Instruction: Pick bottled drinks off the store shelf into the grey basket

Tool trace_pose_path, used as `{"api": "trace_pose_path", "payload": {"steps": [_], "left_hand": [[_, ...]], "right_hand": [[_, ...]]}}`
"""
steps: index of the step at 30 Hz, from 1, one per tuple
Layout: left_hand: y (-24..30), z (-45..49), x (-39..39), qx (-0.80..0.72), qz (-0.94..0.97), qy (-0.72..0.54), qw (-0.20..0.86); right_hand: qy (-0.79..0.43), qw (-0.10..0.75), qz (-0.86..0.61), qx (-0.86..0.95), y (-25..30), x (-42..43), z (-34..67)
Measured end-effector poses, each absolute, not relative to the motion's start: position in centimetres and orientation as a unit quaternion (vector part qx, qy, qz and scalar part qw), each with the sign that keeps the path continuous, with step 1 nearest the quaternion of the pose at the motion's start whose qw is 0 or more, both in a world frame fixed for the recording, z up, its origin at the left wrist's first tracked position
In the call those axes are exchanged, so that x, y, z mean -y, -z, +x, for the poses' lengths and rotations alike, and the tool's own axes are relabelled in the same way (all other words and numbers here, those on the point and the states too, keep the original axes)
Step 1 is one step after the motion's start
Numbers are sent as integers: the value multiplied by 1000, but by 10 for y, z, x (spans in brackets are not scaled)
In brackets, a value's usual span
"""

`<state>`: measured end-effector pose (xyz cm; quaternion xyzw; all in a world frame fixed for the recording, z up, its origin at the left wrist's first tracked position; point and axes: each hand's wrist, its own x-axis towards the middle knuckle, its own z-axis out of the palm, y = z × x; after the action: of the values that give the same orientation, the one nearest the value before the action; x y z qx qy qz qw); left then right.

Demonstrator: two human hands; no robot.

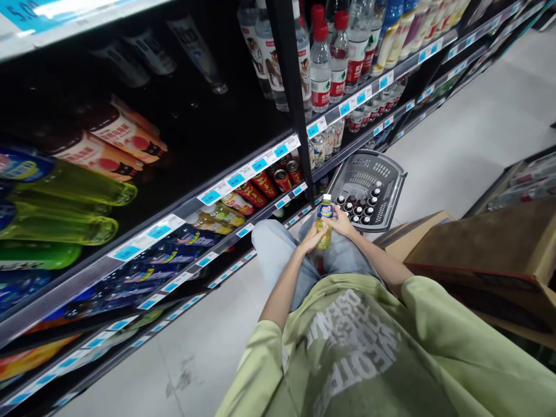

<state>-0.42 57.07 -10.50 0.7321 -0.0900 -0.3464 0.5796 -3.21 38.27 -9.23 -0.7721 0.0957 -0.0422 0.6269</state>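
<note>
Gripping a small bottle (325, 212) of yellow-green drink from both sides, the two hands meet above the person's jeans (278, 246). The left hand (313, 236) has its fingers closed on the lower part, toward the near end; the right hand (343, 223) clasps the other side beside the blue-and-yellow label, fingers pressed against it. The white cap points away from the body, toward the near left corner of the dark grey basket (397, 200), which stands on the floor just beyond. White-capped bottles (356, 219) gather in the basket's near end, along its near edge. To the left, red cans (284, 179) stand near the right end of a low shelf, while larger yellow-green bottles (65, 179) lie with their bases toward the front edge of a higher shelf. A cardboard box (478, 249) stands to the right.
</note>
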Motion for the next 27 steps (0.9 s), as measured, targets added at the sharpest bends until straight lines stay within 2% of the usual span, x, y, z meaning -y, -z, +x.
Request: {"api": "trace_pose_path", "payload": {"steps": [7, 27], "left_hand": [[102, -6, -571, 99, 776, 345, 519], [90, -5, -569, 74, 795, 350, 489]], "right_hand": [[47, 633, -763, -119, 91, -382, -31], [58, 607, -783, -123, 83, -383, -31]]}}
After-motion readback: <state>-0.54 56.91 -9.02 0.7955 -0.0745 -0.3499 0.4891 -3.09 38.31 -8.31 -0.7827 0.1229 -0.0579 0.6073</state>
